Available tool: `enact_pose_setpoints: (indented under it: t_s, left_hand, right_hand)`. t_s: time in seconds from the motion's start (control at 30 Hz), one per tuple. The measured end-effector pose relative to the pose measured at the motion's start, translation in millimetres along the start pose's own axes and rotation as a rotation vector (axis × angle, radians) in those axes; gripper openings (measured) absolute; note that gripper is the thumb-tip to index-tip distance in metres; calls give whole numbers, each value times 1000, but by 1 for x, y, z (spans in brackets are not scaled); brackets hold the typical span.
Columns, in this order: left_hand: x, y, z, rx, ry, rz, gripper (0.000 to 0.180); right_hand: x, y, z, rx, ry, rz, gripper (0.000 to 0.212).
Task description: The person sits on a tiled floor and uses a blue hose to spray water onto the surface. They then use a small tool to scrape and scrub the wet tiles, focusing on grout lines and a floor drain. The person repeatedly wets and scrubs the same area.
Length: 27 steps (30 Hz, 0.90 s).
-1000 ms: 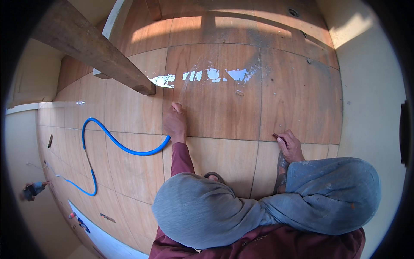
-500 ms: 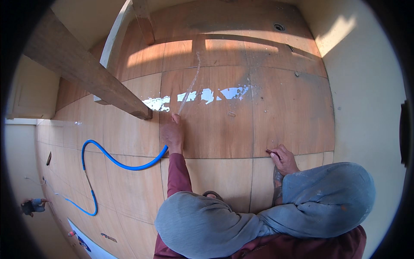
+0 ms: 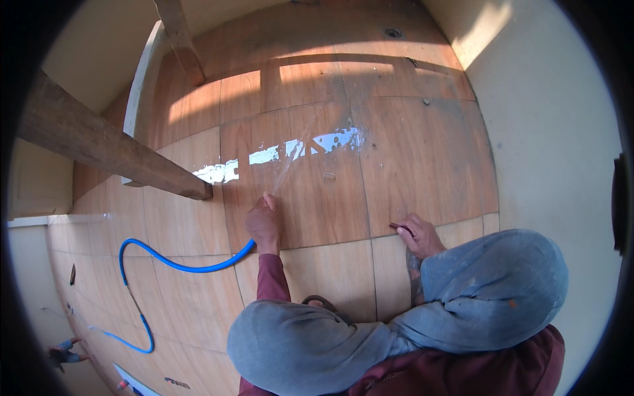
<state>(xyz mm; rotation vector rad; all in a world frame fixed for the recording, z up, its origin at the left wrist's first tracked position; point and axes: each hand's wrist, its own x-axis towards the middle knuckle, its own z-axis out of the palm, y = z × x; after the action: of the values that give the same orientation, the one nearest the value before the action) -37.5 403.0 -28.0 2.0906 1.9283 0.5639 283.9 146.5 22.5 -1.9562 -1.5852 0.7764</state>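
On the wood-grain tile floor [image 3: 429,165], a blue hose [image 3: 198,269] winds from near the left edge to the left hand [image 3: 264,224], its grip clamped around it; toward the right edge, the right hand [image 3: 422,237] pinches a thin brown strip [image 3: 397,226].

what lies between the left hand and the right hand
In the head view, only bare wood-look floor tiles lie between the left hand and the right hand.

Curved blue hose [image 3: 198,269], spraying water [image 3: 284,172], thin brown piece [image 3: 396,226]
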Motion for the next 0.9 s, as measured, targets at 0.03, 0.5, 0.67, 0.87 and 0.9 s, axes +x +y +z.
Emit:
enact_pose_setpoints:
  t_s: [0.03,0.5,0.67,0.87,0.9]
  left_hand:
    - [-7,-5,0,0,9,11,46]
    - [-61,17,-1,-27,2,48,42]
    - [-65,31,3,-61,-29,80,42]
    - [-83,21,-17,-25,-72,-7,42]
    - [-87,8,-21,15,-44,-59,43]
  right_hand:
    - [1,-1,2,0,-8,10,18]
    - [-2,10,5,11,30,-30,13]
    - [-1,10,5,1,25,-24,15]
    - [4,3,5,67,7,-5,17]
    - [5,3,5,61,25,-21,16]
